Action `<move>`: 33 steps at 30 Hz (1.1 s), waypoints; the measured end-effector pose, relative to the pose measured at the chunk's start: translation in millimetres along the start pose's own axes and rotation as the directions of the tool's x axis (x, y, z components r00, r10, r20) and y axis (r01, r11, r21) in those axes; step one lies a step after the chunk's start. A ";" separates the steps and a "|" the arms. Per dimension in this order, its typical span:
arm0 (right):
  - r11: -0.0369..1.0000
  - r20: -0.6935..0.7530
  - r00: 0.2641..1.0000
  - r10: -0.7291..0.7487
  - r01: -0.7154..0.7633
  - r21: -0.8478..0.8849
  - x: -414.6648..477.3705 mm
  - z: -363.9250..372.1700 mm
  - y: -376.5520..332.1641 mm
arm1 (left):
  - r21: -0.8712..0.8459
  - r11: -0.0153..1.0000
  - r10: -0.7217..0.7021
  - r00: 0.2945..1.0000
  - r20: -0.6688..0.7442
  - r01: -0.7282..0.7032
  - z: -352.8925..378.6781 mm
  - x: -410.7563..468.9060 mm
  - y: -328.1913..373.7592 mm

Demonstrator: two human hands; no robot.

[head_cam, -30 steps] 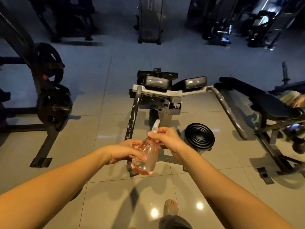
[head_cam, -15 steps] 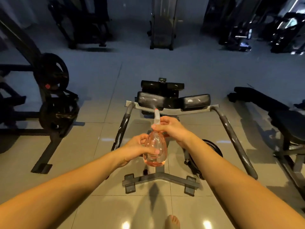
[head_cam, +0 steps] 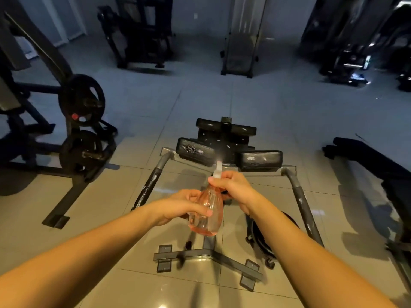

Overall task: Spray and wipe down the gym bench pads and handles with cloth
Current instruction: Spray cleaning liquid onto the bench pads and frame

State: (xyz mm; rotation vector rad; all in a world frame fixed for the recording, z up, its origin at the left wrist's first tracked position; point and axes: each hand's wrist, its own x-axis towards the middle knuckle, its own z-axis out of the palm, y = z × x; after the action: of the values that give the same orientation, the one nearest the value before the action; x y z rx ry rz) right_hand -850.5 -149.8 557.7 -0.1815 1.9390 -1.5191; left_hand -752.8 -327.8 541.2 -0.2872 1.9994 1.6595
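A clear spray bottle (head_cam: 208,215) with pink liquid is held upright in front of me. My left hand (head_cam: 178,205) grips its round body from the left. My right hand (head_cam: 233,187) grips the neck and white spray head (head_cam: 217,171) from the right. Beyond the bottle stands the gym bench, with a left black pad (head_cam: 195,151), a right black pad (head_cam: 260,160) and a roller pad (head_cam: 224,130) behind. Its two long handles, left handle (head_cam: 149,185) and right handle (head_cam: 302,203), run toward me. No cloth is in view.
A plate rack with black weight plates (head_cam: 81,101) stands at left. A round black plate (head_cam: 264,238) lies on the tiled floor under my right forearm. Another dark bench (head_cam: 367,161) sits at right. Dark machines line the far wall.
The view has tilted up and shifted, so the bench sits more centred and its foot shows. Both hands keep the same hold on the bottle, raised slightly toward the pads.
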 end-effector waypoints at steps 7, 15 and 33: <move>0.998 -0.141 0.990 0.026 -0.017 0.060 -27.7 -29.8 5.7 | 0.101 0.994 0.030 0.994 0.103 -0.040 21.2 15.4 26.0; 0.995 -0.267 0.963 0.035 -0.009 0.097 -61.7 -47.3 7.9 | 0.132 0.987 0.056 0.968 0.245 -0.091 40.2 20.5 45.5; 0.990 -0.342 0.940 0.006 0.042 0.134 -134.7 -77.6 53.4 | 0.180 0.973 0.075 0.932 0.355 -0.147 109.7 21.4 39.4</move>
State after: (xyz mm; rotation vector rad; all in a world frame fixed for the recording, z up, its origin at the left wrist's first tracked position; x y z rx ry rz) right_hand -775.6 -4.2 572.7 0.1363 2.0857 -1.7862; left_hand -761.6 -210.1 551.3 0.1873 1.9193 1.4355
